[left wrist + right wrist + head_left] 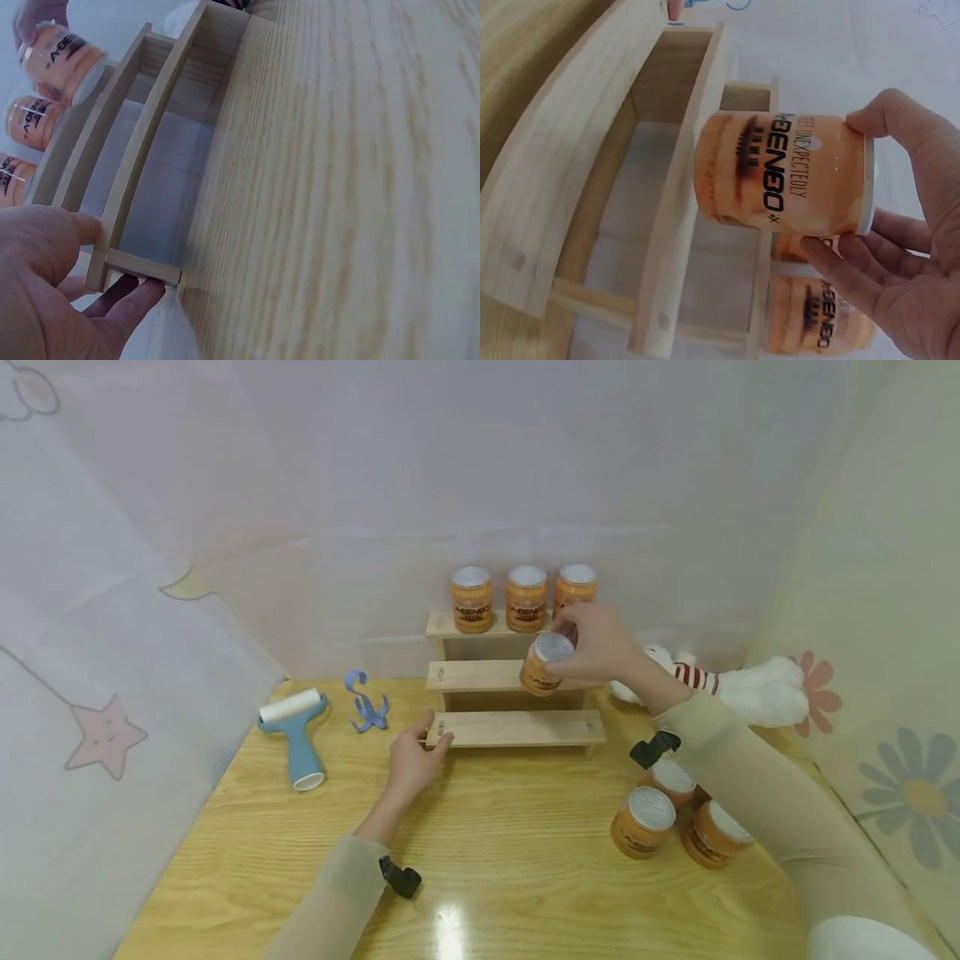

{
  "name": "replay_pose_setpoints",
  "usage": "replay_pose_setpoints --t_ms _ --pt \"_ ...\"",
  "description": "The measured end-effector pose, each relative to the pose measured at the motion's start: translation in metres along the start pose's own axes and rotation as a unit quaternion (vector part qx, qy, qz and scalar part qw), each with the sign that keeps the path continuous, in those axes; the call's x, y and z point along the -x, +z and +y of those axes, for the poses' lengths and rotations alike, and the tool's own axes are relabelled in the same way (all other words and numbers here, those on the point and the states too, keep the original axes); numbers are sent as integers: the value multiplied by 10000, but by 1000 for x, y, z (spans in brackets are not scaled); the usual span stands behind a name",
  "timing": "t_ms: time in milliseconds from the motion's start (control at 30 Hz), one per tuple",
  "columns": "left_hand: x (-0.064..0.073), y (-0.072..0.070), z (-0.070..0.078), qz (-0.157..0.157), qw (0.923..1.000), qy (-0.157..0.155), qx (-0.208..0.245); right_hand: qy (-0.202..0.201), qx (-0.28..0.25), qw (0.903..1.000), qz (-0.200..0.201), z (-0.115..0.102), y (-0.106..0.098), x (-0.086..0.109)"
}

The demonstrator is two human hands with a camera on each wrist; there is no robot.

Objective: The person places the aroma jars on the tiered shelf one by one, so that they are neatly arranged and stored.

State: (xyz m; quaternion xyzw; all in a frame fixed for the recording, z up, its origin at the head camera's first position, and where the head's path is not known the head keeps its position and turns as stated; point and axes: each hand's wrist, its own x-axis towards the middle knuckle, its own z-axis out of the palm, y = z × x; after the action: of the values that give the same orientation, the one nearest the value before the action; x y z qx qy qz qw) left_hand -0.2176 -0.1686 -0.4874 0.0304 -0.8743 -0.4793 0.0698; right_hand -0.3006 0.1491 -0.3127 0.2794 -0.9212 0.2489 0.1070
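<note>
**One lidded can in hand at the middle step**

The lidded orange can lettered BENBO (537,677) is near the centre of the head view, over the right part of the middle step (472,675); whether its base touches the wood I cannot tell. The right hand (602,643) has thumb and fingers bent round it near the lid, spread only as wide as the can. It should handle as a stiff cylinder, probably light enough for one hand (a full one would weigh more), with a glossy wrap that may slip. The best hold looks to be just below the lid, leaving the base free.

Counting outward: one three-tier wooden stand (517,727), its left end pinched by the left hand (412,764), thumb above the bottom step, fingers beneath. Three matching cans (526,606) line the top step. At lower right, at least three more cans (633,839) sit on one table (525,843); an orange patch beside the sleeve (780,793) may be a fourth. Left of centre: one lint roller (302,752), one blue multi-prong hook (367,714). Right of centre: one white plush toy (768,693), red-striped, partly hidden.
</note>
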Motion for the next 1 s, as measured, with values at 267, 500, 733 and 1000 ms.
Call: replay_pose_setpoints --t_ms 267,500,733,1000 --pt "-1 3 -2 21 10000 -29 -86 78 -234 9996 107 -18 24 -20" --pt "-1 5 -2 37 9999 64 -72 5 -319 9995 86 -38 32 -32" --pt "-2 5 -1 36 9997 172 -166 -10 -267 9995 169 -47 44 -46" --pt "-2 6 0 38 9998 129 -160 66 -253 9996 136 -53 52 -55"
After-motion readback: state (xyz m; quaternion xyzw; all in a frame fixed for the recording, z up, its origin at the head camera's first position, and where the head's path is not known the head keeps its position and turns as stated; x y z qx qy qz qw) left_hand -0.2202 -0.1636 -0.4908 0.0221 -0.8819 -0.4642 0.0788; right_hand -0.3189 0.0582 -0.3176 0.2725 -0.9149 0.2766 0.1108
